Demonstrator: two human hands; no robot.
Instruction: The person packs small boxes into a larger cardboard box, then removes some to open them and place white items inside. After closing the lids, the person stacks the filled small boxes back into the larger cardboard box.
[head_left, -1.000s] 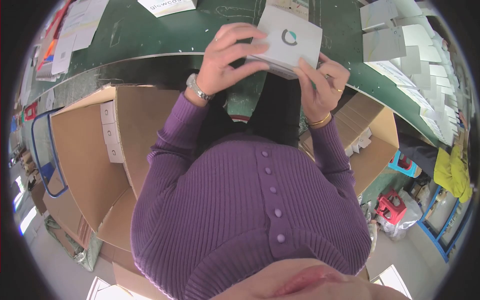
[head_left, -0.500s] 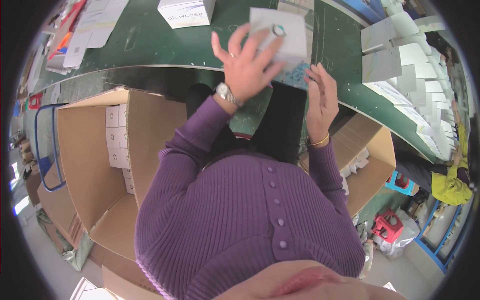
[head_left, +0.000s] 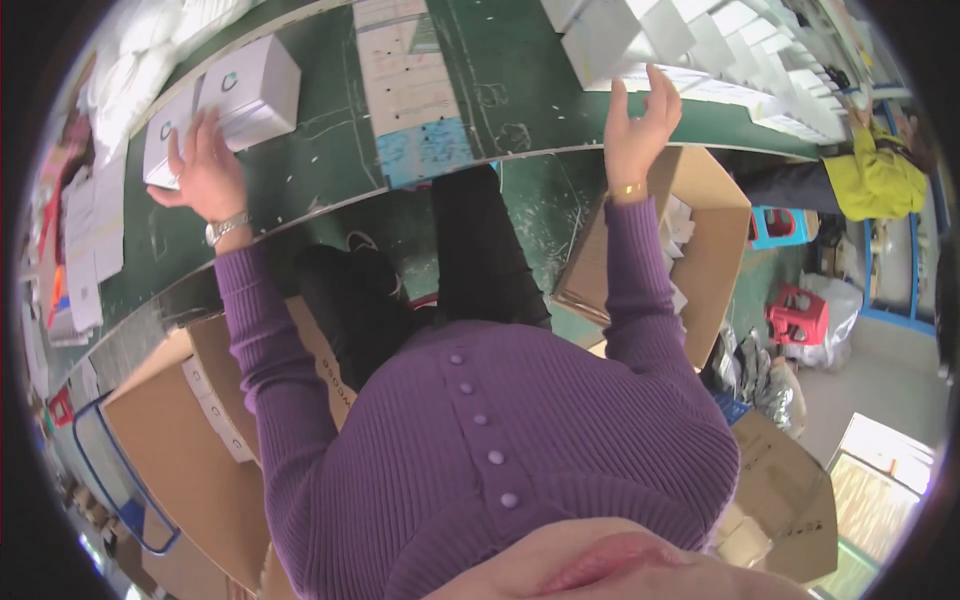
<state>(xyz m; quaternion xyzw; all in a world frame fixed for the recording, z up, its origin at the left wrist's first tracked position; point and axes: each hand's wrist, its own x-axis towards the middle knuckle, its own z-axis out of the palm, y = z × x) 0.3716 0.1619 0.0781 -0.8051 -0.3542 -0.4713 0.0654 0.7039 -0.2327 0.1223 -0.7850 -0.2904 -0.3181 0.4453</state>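
With twelve straight ahead of the seated person, two closed white boxes [head_left: 252, 92] sit side by side on the green table [head_left: 330, 120] at ten to eleven o'clock. The left hand [head_left: 208, 172] reaches out to them, open, fingers spread and pointing up and away, thumb out toward nine; whether it touches them I cannot tell. Its arm is stretched out, a watch [head_left: 228, 228] on the wrist.

The right hand [head_left: 638, 130] is raised at one o'clock, open and holding nothing, fingers upright and slightly curled, just beside the row of open boxes [head_left: 690, 45]. Its forearm points nearly to twelve, with a bangle [head_left: 628, 190] at the wrist.

Between the hands, near twelve, lies a paper strip [head_left: 400, 70]. Cartons stand at eight [head_left: 185, 440] and two [head_left: 715, 225], a red stool [head_left: 797, 313] near three.
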